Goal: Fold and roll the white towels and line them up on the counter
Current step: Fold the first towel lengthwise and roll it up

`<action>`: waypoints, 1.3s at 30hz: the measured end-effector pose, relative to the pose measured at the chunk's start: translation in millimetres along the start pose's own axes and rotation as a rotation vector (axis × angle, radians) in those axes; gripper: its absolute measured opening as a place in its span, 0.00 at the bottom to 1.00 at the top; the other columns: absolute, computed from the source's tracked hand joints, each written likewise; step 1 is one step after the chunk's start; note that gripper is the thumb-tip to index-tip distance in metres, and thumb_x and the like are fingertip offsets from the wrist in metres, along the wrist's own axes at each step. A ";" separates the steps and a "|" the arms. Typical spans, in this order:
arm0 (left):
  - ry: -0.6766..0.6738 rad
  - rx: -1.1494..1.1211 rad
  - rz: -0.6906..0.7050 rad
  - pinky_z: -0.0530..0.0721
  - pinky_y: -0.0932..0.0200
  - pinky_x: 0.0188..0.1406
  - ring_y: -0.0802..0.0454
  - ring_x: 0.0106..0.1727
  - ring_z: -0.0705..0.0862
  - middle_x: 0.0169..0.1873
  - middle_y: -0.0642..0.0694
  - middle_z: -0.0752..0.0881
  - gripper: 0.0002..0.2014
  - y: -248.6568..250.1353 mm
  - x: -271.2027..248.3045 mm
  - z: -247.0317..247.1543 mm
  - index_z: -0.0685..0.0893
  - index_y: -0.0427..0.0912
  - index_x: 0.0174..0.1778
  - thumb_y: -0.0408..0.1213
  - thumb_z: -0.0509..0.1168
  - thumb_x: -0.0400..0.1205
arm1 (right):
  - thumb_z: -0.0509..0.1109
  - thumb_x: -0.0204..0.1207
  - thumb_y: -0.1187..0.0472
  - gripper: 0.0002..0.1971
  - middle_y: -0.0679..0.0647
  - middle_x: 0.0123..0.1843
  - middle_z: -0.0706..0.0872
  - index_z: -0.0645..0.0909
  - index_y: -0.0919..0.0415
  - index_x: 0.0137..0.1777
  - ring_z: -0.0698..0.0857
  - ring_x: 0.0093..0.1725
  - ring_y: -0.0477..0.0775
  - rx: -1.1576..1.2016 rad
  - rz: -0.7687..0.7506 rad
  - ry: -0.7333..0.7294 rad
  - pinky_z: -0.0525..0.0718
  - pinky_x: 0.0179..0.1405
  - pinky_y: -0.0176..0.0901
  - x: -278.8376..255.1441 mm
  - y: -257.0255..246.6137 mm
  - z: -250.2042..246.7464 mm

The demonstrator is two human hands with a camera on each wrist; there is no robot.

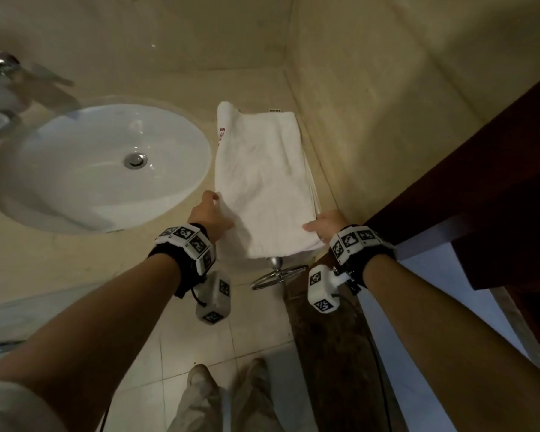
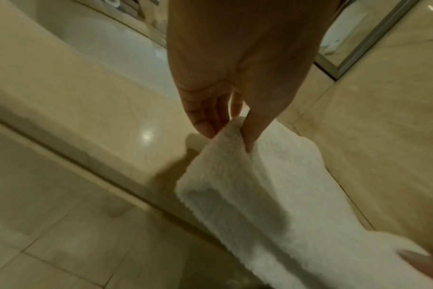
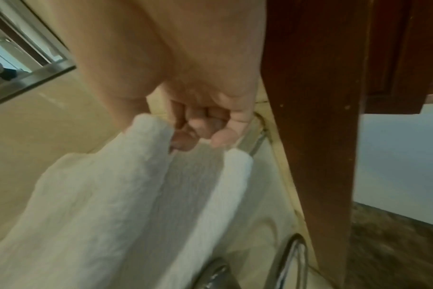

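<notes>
Grip: left hand point(image 1: 211, 218) pinches the near left corner of the white towel point(image 1: 262, 179), thumb on top and fingers point(image 2: 205, 125) beneath; right hand point(image 1: 326, 226) pinches the near right corner, thumb above, fingers point(image 3: 198, 127) curled under the edge. Both grips are closed on cloth.

Desk point(image 1: 60, 254): beige stone, running along the wall into a corner. Carries all items below.

Sink point(image 1: 100, 166): white oval basin, let into the desk, just left of the towel. Chrome drain at centre.

White towel: lies lengthwise on the desk between the sink and the right-hand wall, folded to a long panel, near end raised slightly in the two grips and reaching the desk's front edge. It appears to rest on further white layers, whose edges show along its right side; whether these are separate towels or the same one folded under cannot be told.

Towel ring point(image 1: 278, 274): chrome, mounted below the desk front, under the towel's near end.

Progress, as judged: folding is under way on this piece; no rolled towel is visible anywhere on the desk, so rolling and lining up are all still to do.

View notes: only the head view shows the sink, the whole towel and a small red mark near its far left corner. The wrist views alone show the fingers under the cloth; the right wrist view also shows a shadowed gap between the lifted layer and the white cloth beneath.
</notes>
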State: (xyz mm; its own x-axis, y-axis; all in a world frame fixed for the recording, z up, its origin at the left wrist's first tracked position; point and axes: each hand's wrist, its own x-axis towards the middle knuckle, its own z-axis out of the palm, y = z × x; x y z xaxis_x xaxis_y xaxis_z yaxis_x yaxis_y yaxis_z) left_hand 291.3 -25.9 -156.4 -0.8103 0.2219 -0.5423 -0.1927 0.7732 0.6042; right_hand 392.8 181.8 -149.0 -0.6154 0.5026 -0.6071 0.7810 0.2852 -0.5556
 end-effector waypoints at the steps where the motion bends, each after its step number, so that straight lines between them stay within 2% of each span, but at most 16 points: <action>1: 0.022 -0.006 -0.007 0.79 0.50 0.55 0.36 0.62 0.80 0.65 0.34 0.79 0.31 -3.7 2.1 -5.7 0.62 0.42 0.74 0.36 0.69 0.78 | 0.72 0.75 0.65 0.09 0.59 0.38 0.81 0.77 0.68 0.36 0.80 0.47 0.56 0.015 -0.031 -0.014 0.76 0.47 0.43 0.8 -3.8 1.6; 3: 0.067 -0.011 -0.021 0.80 0.49 0.57 0.36 0.61 0.80 0.64 0.35 0.79 0.29 -9.7 6.1 -15.3 0.63 0.42 0.74 0.37 0.68 0.79 | 0.71 0.74 0.67 0.03 0.62 0.45 0.84 0.80 0.67 0.44 0.82 0.48 0.58 0.062 -0.119 -0.016 0.80 0.50 0.46 0.3 -12.7 1.7; 5: 0.104 -0.017 -0.020 0.81 0.48 0.58 0.36 0.61 0.80 0.64 0.36 0.79 0.28 -12.1 9.8 -20.9 0.64 0.41 0.73 0.39 0.67 0.79 | 0.71 0.75 0.68 0.10 0.65 0.53 0.86 0.80 0.71 0.54 0.84 0.52 0.60 0.078 -0.208 0.003 0.83 0.54 0.49 -1.9 -20.0 -4.9; 8: 0.150 -0.018 0.019 0.80 0.49 0.53 0.37 0.60 0.81 0.64 0.35 0.78 0.28 -8.7 11.5 -18.8 0.65 0.41 0.72 0.41 0.68 0.79 | 0.69 0.76 0.69 0.11 0.62 0.49 0.83 0.79 0.74 0.56 0.81 0.49 0.56 0.051 -0.280 0.028 0.80 0.43 0.41 -3.4 -15.1 -16.9; 10: 0.154 -0.010 0.061 0.78 0.52 0.49 0.39 0.57 0.81 0.64 0.36 0.78 0.28 -4.7 10.5 -11.7 0.66 0.41 0.72 0.41 0.68 0.79 | 0.70 0.75 0.69 0.02 0.59 0.45 0.83 0.80 0.68 0.45 0.81 0.49 0.58 0.001 -0.238 0.038 0.83 0.50 0.50 -2.4 -0.6 -17.1; 12: 0.122 0.026 0.098 0.79 0.52 0.51 0.39 0.57 0.81 0.63 0.36 0.78 0.29 -0.9 8.7 -3.9 0.65 0.42 0.73 0.40 0.68 0.78 | 0.71 0.73 0.70 0.13 0.63 0.44 0.85 0.73 0.56 0.33 0.84 0.50 0.63 -0.102 -0.198 0.063 0.84 0.57 0.58 2.5 18.8 -9.0; 14: 0.083 0.089 0.113 0.80 0.48 0.59 0.38 0.61 0.80 0.63 0.36 0.77 0.29 1.4 8.1 2.5 0.65 0.43 0.74 0.38 0.69 0.78 | 0.72 0.71 0.72 0.16 0.65 0.44 0.83 0.70 0.56 0.30 0.82 0.46 0.61 -0.119 -0.191 0.064 0.84 0.56 0.62 6.1 31.6 0.0; 17: 0.050 0.163 0.105 0.79 0.45 0.62 0.36 0.62 0.79 0.63 0.36 0.76 0.29 0.8 9.4 5.6 0.65 0.44 0.73 0.36 0.68 0.78 | 0.73 0.70 0.72 0.06 0.66 0.42 0.80 0.77 0.68 0.39 0.77 0.43 0.55 -0.094 -0.177 0.077 0.84 0.50 0.58 8.7 35.3 6.0; 19: 0.055 0.181 0.094 0.80 0.45 0.61 0.36 0.60 0.80 0.61 0.35 0.78 0.26 1.7 11.0 2.6 0.67 0.45 0.72 0.36 0.66 0.78 | 0.73 0.71 0.68 0.08 0.67 0.43 0.82 0.80 0.74 0.44 0.79 0.44 0.56 -0.068 -0.153 0.058 0.81 0.46 0.49 12.7 29.9 1.6; 21: 0.076 0.186 0.077 0.81 0.46 0.60 0.37 0.59 0.81 0.61 0.35 0.80 0.22 5.2 12.6 -3.9 0.70 0.44 0.70 0.37 0.64 0.79 | 0.72 0.74 0.64 0.15 0.66 0.52 0.85 0.80 0.75 0.55 0.84 0.53 0.61 0.023 -0.104 -0.013 0.82 0.53 0.50 11.2 17.0 -5.2; 23: 0.094 0.196 0.078 0.79 0.49 0.60 0.39 0.60 0.81 0.61 0.37 0.80 0.19 11.7 14.4 -11.1 0.73 0.42 0.68 0.38 0.63 0.81 | 0.68 0.78 0.63 0.17 0.62 0.61 0.84 0.78 0.72 0.63 0.83 0.61 0.60 0.158 -0.047 -0.093 0.80 0.61 0.48 10.7 5.1 -12.7; 25: 0.110 0.192 0.107 0.77 0.51 0.60 0.40 0.60 0.80 0.60 0.38 0.81 0.17 19.9 18.2 -17.5 0.76 0.41 0.65 0.39 0.63 0.81 | 0.66 0.80 0.61 0.19 0.60 0.64 0.83 0.76 0.70 0.68 0.82 0.63 0.59 0.249 -0.003 -0.140 0.78 0.64 0.47 16.4 -5.9 -16.7; 29: 0.160 0.151 0.150 0.78 0.52 0.60 0.41 0.59 0.81 0.58 0.40 0.83 0.14 32.3 30.9 -28.9 0.79 0.40 0.62 0.38 0.63 0.82 | 0.69 0.78 0.55 0.29 0.63 0.73 0.77 0.68 0.68 0.76 0.78 0.69 0.63 0.225 0.021 -0.122 0.75 0.72 0.57 41.6 -28.7 -13.9; 33: 0.187 0.103 0.175 0.77 0.55 0.57 0.41 0.59 0.81 0.58 0.39 0.84 0.12 40.3 58.0 -43.0 0.81 0.38 0.60 0.37 0.60 0.83 | 0.67 0.79 0.56 0.30 0.63 0.75 0.74 0.66 0.70 0.77 0.76 0.72 0.63 0.191 0.025 -0.094 0.74 0.73 0.55 71.1 -61.3 -14.2; 37: 0.189 0.099 0.195 0.75 0.57 0.55 0.42 0.61 0.80 0.59 0.39 0.84 0.13 56.7 96.5 -59.3 0.81 0.38 0.60 0.37 0.61 0.83 | 0.67 0.80 0.57 0.25 0.67 0.69 0.79 0.72 0.72 0.72 0.80 0.63 0.61 0.261 0.062 -0.070 0.76 0.70 0.55 107.2 -86.0 -17.7; 39: 0.170 0.097 0.211 0.73 0.59 0.52 0.42 0.60 0.81 0.58 0.40 0.84 0.12 70.2 121.4 -68.6 0.81 0.39 0.60 0.38 0.61 0.83 | 0.68 0.78 0.54 0.25 0.67 0.67 0.81 0.75 0.71 0.69 0.81 0.63 0.63 0.311 0.109 -0.046 0.78 0.69 0.58 128.9 -97.6 -20.3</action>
State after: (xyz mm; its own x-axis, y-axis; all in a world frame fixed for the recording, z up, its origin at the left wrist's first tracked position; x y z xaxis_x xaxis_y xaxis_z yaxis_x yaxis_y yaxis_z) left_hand 141.4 14.6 -139.7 -0.9097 0.2871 -0.2999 0.0370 0.7755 0.6303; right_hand 239.5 235.3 -161.5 -0.5398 0.4775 -0.6933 0.7771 -0.0341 -0.6285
